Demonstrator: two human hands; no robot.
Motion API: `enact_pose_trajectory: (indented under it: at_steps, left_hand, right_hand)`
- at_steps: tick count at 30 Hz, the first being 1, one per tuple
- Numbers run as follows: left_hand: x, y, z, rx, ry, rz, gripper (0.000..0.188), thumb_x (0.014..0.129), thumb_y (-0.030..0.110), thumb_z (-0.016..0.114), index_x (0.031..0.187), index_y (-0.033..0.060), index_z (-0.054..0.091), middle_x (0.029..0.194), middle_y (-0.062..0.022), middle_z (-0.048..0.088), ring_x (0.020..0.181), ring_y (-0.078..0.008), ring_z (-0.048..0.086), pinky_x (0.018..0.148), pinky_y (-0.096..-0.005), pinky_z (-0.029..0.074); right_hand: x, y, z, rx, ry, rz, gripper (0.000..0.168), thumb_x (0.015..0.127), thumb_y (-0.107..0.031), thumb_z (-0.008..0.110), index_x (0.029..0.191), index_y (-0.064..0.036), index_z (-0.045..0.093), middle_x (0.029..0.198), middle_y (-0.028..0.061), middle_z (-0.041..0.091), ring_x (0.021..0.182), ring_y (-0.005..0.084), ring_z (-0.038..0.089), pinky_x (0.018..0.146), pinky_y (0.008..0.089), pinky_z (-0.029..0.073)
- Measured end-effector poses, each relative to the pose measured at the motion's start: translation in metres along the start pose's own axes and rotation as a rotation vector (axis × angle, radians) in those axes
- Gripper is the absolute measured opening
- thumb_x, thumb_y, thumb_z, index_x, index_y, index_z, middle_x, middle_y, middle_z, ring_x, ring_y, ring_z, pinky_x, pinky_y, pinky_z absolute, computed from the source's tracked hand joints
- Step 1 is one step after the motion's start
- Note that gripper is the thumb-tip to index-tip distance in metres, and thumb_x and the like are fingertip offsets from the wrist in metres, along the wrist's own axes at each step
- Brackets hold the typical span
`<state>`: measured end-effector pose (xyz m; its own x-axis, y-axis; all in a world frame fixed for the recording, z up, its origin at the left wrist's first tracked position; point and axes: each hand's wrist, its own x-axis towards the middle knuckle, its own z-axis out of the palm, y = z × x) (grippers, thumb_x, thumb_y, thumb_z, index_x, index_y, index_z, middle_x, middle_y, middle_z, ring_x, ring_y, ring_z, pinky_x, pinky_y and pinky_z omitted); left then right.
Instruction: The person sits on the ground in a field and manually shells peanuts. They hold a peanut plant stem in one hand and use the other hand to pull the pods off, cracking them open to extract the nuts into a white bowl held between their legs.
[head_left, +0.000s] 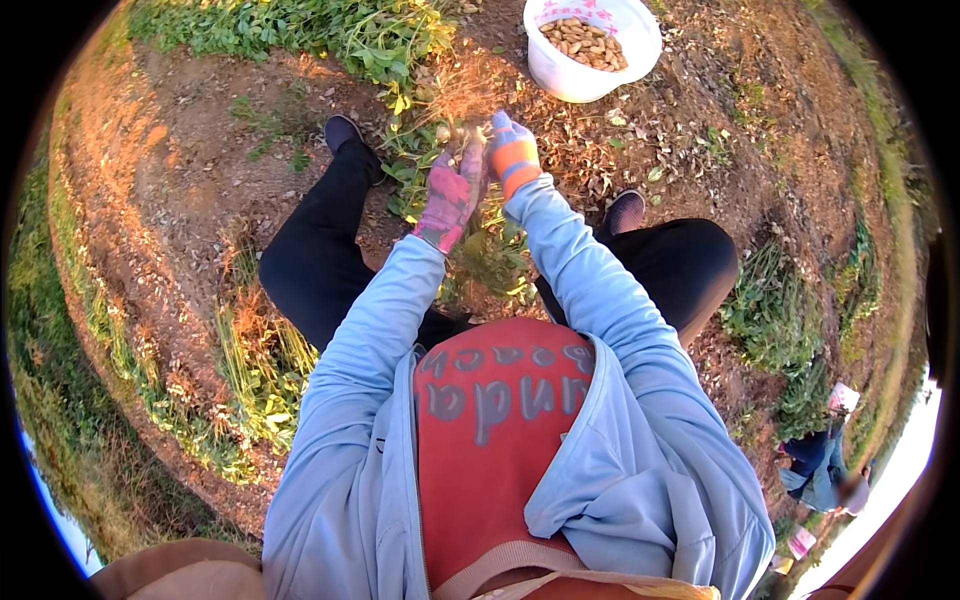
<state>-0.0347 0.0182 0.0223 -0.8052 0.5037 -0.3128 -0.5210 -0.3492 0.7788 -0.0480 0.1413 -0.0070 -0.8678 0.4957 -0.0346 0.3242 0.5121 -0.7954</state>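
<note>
My left hand, in a pink and red glove, is closed around a bunch of peanut plants, whose thin brown roots spread out beyond the fingers. A few pale pods hang at the roots beside the fingertips. My right hand, in an orange and blue-grey glove, is at the right side of the same roots with its fingers bent in; whether it holds a pod cannot be seen. Leafy stems hang below the hands between my legs. Ahead to the right, a white plastic bucket holds many peanuts in their shells.
Green peanut plants lie heaped ahead on the left. More pulled plants lie at the left and the right. Dry leaves litter the soil around my shoes. Another person is far off at the lower right, near pale containers.
</note>
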Motion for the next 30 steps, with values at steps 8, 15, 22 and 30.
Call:
enact_pose_trajectory:
  at_steps: [8, 15, 22, 30]
  left_hand:
    - [-0.039, 0.066, 0.026, 0.180, -0.393, -0.237, 0.040, 0.083, 0.049, 0.046, 0.076, 0.0096, 0.042, 0.055, 0.0034, 0.034, 0.044, -0.0073, 0.032, 0.040, -0.0228, 0.025]
    - [-0.041, 0.068, 0.019, -0.034, -0.548, -0.326, 0.048, 0.081, 0.058, 0.040, 0.074, 0.0107, 0.042, 0.050, 0.0047, 0.031, 0.041, -0.0072, 0.029, 0.038, -0.0218, 0.024]
    - [-0.036, 0.063, 0.008, -0.140, -0.706, -0.414, 0.055, 0.078, 0.063, 0.037, 0.056, 0.0122, 0.040, 0.045, 0.0044, 0.030, 0.037, -0.0068, 0.028, 0.034, -0.0216, 0.020]
    - [-0.028, 0.067, 0.018, -0.149, -0.706, -0.367, 0.049, 0.080, 0.061, 0.039, 0.069, 0.0131, 0.043, 0.050, 0.0045, 0.031, 0.038, -0.0070, 0.028, 0.035, -0.0221, 0.020]
  right_hand:
    - [-0.006, -0.022, -0.082, 0.648, -0.535, -0.036, 0.034, 0.080, -0.036, 0.050, 0.101, -0.009, 0.055, 0.092, 0.0028, 0.054, 0.076, 0.0151, 0.052, 0.068, 0.0295, 0.046]
    - [-0.029, -0.077, -0.105, 0.908, -0.998, -0.140, 0.034, 0.082, -0.023, 0.056, 0.111, -0.006, 0.049, 0.099, 0.0020, 0.054, 0.085, 0.0096, 0.050, 0.077, 0.0257, 0.042]
    - [-0.029, -0.085, -0.105, 0.668, -0.874, -0.235, 0.038, 0.079, -0.031, 0.058, 0.106, -0.006, 0.051, 0.091, 0.0022, 0.052, 0.086, 0.0097, 0.048, 0.077, 0.0253, 0.041]
    - [-0.039, -0.071, -0.087, 1.067, -0.667, 0.111, 0.028, 0.084, -0.030, 0.050, 0.096, -0.005, 0.053, 0.066, -0.0039, 0.049, 0.049, 0.0031, 0.040, 0.042, 0.0187, 0.032]
